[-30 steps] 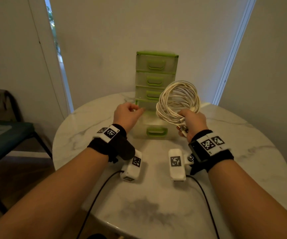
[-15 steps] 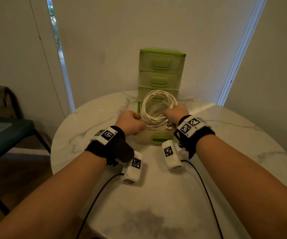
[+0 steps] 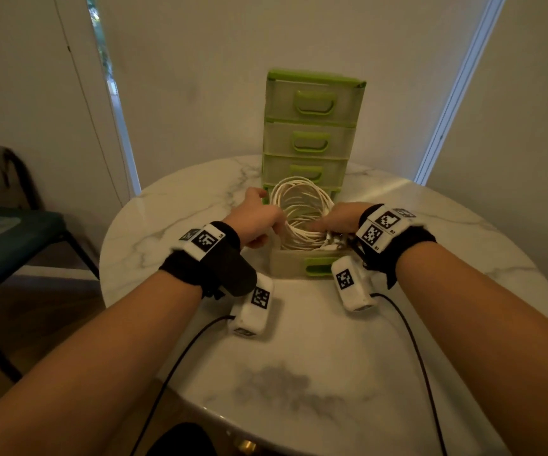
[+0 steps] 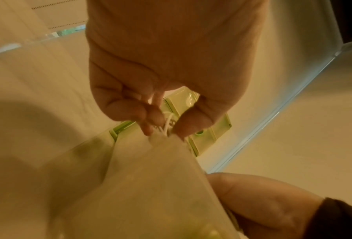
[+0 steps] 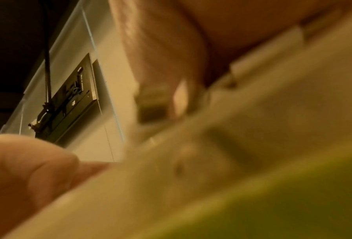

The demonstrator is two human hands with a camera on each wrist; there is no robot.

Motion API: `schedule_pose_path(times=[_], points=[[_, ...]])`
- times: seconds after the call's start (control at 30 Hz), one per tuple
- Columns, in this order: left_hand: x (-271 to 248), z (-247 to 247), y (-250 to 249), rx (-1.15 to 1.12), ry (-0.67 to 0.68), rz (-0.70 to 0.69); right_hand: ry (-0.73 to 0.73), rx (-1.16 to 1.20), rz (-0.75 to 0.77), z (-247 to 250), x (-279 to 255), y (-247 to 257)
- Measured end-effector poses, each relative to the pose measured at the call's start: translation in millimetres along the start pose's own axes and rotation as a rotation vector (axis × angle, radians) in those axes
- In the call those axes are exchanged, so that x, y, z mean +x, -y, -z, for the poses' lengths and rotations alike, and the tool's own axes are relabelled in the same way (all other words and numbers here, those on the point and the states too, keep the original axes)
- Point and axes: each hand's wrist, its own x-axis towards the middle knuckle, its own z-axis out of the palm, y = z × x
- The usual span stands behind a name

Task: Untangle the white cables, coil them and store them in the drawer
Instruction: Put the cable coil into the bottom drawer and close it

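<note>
A coil of white cables (image 3: 302,209) stands tilted inside the pulled-out bottom drawer (image 3: 285,261) of a green drawer unit (image 3: 312,126). My left hand (image 3: 256,222) is at the coil's left side. In the left wrist view its fingers and thumb (image 4: 162,127) pinch white cable strands (image 4: 167,122) above the drawer's translucent wall (image 4: 150,186). On the coil's lower right, my right hand (image 3: 338,220) holds the bundle low in the drawer, by the connectors. The right wrist view is blurred and shows mostly the drawer front (image 5: 232,153).
The unit stands at the back of a round marble table (image 3: 299,357); its three upper drawers are closed. Black leads (image 3: 180,357) from the wrist cameras trail over the near table edge. A dark chair (image 3: 9,232) stands to the left of the table.
My right hand has carried the coil from up in the air, right of the unit, down into the open bottom drawer. My left hand has come in to the coil's left side.
</note>
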Motion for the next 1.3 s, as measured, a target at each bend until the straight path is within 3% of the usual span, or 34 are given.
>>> schedule_pose_path(times=[0.1,0.2,0.33,0.4,0.47,0.57,0.63,0.7,0.77,0.87,0.93,1.03,1.2,1.3], points=[[4,-3,-7,0.055,-0.034,-0.086,-0.099,0.429,0.056,-7,9,-5],[9,-7,-11,0.345,0.001,-0.200,-0.065,0.606,0.058,-16,36,-15],[20,-4,-11,0.745,0.036,-0.214,-0.060,0.389,0.023,-13,4,-6],[24,-1,-13,0.822,0.017,-0.219,-0.208,0.385,0.100,-8,3,-3],[25,-2,-13,0.858,-0.015,-0.206,-0.352,0.207,0.161,-4,5,0],[31,-3,-12,0.781,-0.109,-0.208,-0.197,-0.076,0.135,-5,0,2],[34,-4,-12,0.730,-0.140,-0.245,-0.064,-0.109,0.085,-10,-3,3],[35,-4,-12,0.749,-0.147,-0.265,-0.036,-0.112,0.071,-10,-3,3],[35,-5,-12,0.752,-0.122,-0.263,-0.097,-0.093,0.089,-8,1,0],[34,-7,-14,0.833,-0.027,-0.241,-0.365,-0.086,0.100,-1,4,-5],[33,-8,-18,0.934,0.040,-0.229,-0.427,-0.153,0.075,0,3,-7],[29,-9,-24,1.080,0.088,-0.222,-0.269,-0.221,0.067,-3,4,-13],[28,-9,-29,1.155,-0.107,-0.255,-0.191,-0.179,0.163,13,-14,-17],[27,-13,-33,1.250,0.014,-0.149,-0.111,-0.205,0.209,17,-24,-15]])
